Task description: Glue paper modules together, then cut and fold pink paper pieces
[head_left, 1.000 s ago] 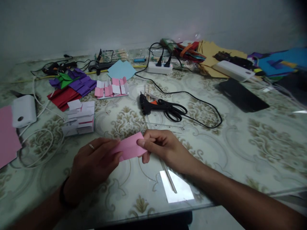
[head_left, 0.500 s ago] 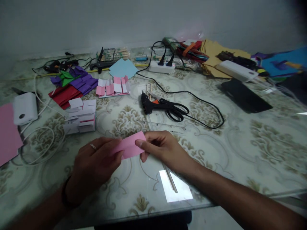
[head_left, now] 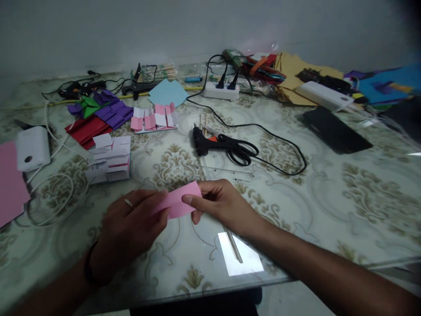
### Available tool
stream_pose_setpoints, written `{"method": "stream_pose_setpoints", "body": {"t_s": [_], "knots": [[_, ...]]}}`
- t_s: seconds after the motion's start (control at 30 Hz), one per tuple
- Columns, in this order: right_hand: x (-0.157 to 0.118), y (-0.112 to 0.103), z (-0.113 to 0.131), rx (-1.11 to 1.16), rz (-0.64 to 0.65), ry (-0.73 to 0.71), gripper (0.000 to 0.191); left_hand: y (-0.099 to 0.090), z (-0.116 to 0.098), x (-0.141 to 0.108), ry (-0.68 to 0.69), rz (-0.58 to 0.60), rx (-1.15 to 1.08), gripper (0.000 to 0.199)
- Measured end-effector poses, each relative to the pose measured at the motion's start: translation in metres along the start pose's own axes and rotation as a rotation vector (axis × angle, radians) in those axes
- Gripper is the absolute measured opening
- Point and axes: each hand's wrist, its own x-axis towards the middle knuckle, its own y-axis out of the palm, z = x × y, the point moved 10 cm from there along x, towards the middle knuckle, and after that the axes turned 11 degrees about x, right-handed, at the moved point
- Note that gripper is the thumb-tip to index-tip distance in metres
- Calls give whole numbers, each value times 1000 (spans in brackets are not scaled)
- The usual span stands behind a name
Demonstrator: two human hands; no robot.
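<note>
Both hands hold one small pink piece of paper (head_left: 179,207) above the front middle of the table. My left hand (head_left: 131,226), with a ring and a dark wristband, is closed on its left end and hides that part. The thumb of my right hand (head_left: 219,202) presses on the paper's face, with the fingers behind its right end. Beyond the hands lies a black hot glue gun (head_left: 210,145), next to black-handled scissors (head_left: 241,151). A clear ruler (head_left: 230,172) lies partly behind my right hand.
Folded pink-and-white paper pieces (head_left: 113,158) sit to the left, near red folded paper (head_left: 88,131) and purple folded paper (head_left: 115,114). A white power strip (head_left: 221,91) stands at the back. A black phone-like slab (head_left: 335,129) lies on the right. Pink sheets (head_left: 11,184) are far left.
My right thumb has slid slightly left across the pink paper. Both hands still hold it in nearly the same place.
</note>
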Motion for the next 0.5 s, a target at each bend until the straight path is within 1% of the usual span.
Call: {"method": "stream_pose_setpoints", "body": {"t_s": [0.07, 0.23, 0.4, 0.5], "knots": [[1, 0, -2, -7, 8, 11, 38, 2, 0, -2, 14, 7, -2, 26], [1, 6, -9, -1, 101, 72, 36, 7, -3, -4, 37, 40, 19, 25], [-1, 4, -5, -30, 112, 65, 39, 4, -7, -1, 79, 43, -26, 28], [-2, 4, -3, -50, 134, 87, 39, 4, -7, 0, 87, 57, -33, 25]]}}
